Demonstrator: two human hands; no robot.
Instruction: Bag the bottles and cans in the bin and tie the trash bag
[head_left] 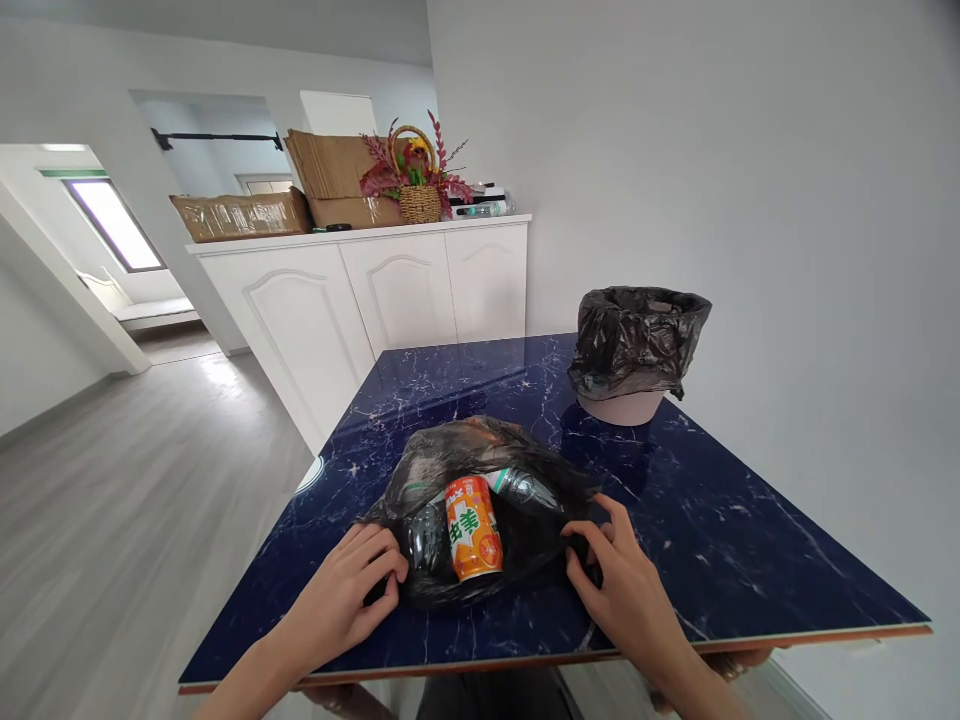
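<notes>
A thin black plastic bag (pixel 469 440) lies on the table with its mouth spread towards me. Inside it, an orange soda can (pixel 472 530) leans in the middle. A clear plastic bottle (pixel 529 490) with a white and green label rests to the can's right, and another clear bottle (pixel 426 538) sits to its left. My left hand (pixel 364 575) has its fingers curled on the left edge of the bag's mouth. My right hand (pixel 611 555) pinches the bag's right edge, with some black plastic bunched under the fingers.
The blue marble-patterned table (pixel 720 540) carries a bin (pixel 622 408) lined with a black bag at the back right. Behind stands a white cabinet (pixel 405 290) holding cardboard boxes (pixel 240 215), a flower basket (pixel 420 203) and a bottle (pixel 484 210). A grey wall borders the right side.
</notes>
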